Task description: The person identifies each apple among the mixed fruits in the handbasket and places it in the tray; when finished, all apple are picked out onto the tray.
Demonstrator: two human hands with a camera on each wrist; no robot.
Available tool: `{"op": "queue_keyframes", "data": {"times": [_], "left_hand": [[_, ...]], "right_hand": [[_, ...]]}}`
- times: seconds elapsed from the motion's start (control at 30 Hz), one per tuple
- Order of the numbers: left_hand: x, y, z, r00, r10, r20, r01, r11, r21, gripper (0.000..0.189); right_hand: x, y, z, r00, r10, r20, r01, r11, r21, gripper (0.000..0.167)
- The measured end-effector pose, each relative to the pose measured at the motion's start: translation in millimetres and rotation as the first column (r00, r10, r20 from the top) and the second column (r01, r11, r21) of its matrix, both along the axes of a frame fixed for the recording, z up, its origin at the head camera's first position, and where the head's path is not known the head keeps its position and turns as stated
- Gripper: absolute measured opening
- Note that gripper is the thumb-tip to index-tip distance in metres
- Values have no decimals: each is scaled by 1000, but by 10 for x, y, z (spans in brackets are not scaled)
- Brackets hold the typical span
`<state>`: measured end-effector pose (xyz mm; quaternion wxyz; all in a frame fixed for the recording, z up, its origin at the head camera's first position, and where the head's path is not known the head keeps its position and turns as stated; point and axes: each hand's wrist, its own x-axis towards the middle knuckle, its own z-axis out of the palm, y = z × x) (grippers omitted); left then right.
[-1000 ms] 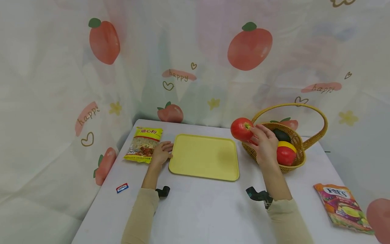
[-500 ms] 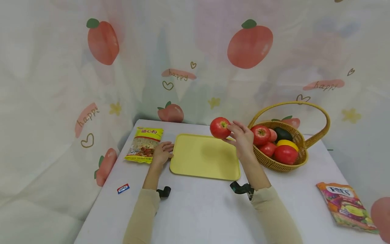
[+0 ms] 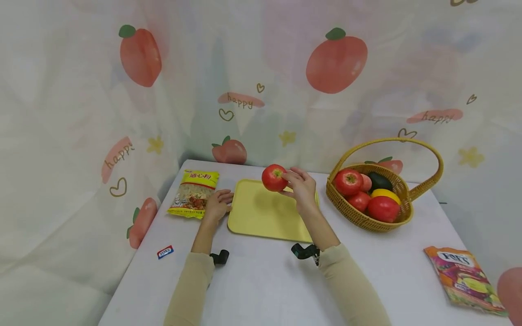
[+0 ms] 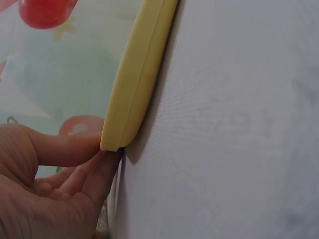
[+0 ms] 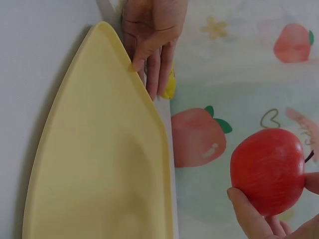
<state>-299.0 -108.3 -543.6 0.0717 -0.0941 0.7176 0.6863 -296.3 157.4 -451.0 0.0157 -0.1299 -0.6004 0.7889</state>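
Observation:
My right hand (image 3: 303,190) grips a red apple (image 3: 274,177) between thumb and fingers, above the far part of the yellow tray (image 3: 265,215). In the right wrist view the apple (image 5: 268,171) shows its dark stem pointing right. My left hand (image 3: 217,206) is at the tray's left edge, beside the yellow food bag (image 3: 195,194). Seen from the left wrist, the thumb (image 4: 70,151) meets the tray's rim (image 4: 137,79) while a finger lies at its underside, pinching the edge. The tray lies flat on the white table.
A wicker basket (image 3: 350,213) with a tall handle stands at the right, holding several fruits, among them red apples and a dark green avocado. An orange FOX'S bag (image 3: 465,280) lies at the front right. A small FOX'S wrapper (image 3: 165,252) is at the left. Printed cloth surrounds the table.
My right hand has carried the apple leftward from beside the basket to over the tray. The basket's fruits have come into fuller view. My left hand stays at the tray's edge.

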Motion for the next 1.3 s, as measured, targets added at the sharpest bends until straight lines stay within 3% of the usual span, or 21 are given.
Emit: {"op": "queue_keyframes", "data": {"times": [0.53, 0.8, 1.3], "left_hand": [[-24, -15, -63, 1000, -3, -11, 4, 999, 43, 59], [0, -2, -31, 1000, -4, -3, 4, 1000, 28, 57], [-1, 2, -35, 1000, 4, -10, -4, 1000, 8, 57]], "right_hand": [[-134, -241, -138, 999, 9, 37, -11, 999, 50, 57], [-182, -399, -214, 999, 2, 43, -6, 997, 79, 50], [-291, -658, -353, 997, 19, 74, -28, 993, 116, 51]]}}
